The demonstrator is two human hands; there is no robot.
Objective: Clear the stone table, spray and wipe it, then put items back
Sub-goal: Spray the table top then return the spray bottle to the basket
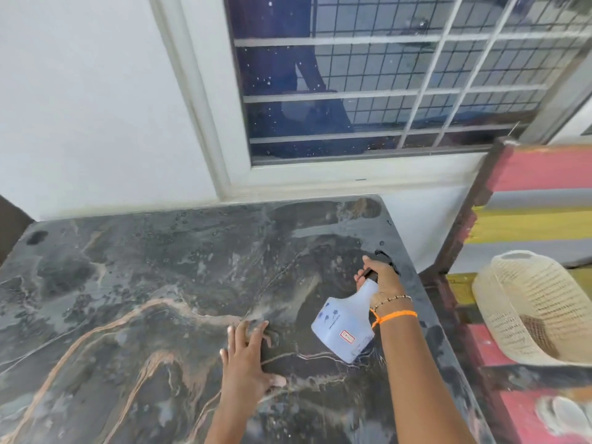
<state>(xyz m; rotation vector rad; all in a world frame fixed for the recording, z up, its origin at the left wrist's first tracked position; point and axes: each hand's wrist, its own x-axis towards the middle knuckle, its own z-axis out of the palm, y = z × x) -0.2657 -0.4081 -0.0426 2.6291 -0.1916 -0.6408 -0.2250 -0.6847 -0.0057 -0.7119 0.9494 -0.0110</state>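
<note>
The dark stone table [134, 283] with pale and orange veins fills the lower left of the head view; its surface is dotted with wet patches and droplets. My right hand [381, 277] grips the black trigger head of a pale blue spray bottle [344, 325], which is tilted with its base toward me and its nozzle toward the far right corner of the table. My left hand [250, 360] rests flat on the stone with fingers spread, just left of the bottle.
A white wall and a barred window [384, 84] rise behind the table. To the right stands a striped red, yellow and grey cot or bench [528, 219] with a woven cream basket [531, 309] lying on it.
</note>
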